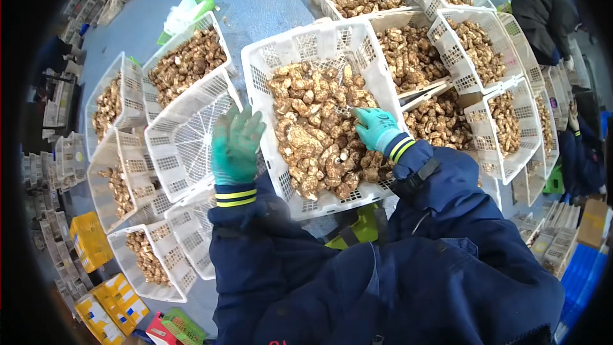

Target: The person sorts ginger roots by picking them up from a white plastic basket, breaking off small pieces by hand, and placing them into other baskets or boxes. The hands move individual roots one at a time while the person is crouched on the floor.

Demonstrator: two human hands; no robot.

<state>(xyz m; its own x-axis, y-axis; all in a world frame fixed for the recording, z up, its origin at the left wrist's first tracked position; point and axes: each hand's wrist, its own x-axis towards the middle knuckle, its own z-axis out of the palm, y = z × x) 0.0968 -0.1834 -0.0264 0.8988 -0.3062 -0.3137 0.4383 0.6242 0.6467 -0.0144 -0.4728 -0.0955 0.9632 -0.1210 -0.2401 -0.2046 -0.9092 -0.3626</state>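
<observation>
A white perforated crate [259,76] stands before me, holding a pile of knobbly brown tuber-like produce [306,140]. My left hand [236,144], in a teal glove, is raised at the crate's left side, fingers apart and empty, slightly blurred. My right hand [377,129], also gloved, is at the right part of the pile, fingers curled down among the pieces; what they hold, if anything, is hidden.
An empty white crate [179,140] lies left of mine. Filled crates [447,51] crowd the right, back and left. A green basket [203,5] with pale plastic is behind. Yellow boxes [89,243] sit lower left. Another person in dark clothing [539,19] is at far right.
</observation>
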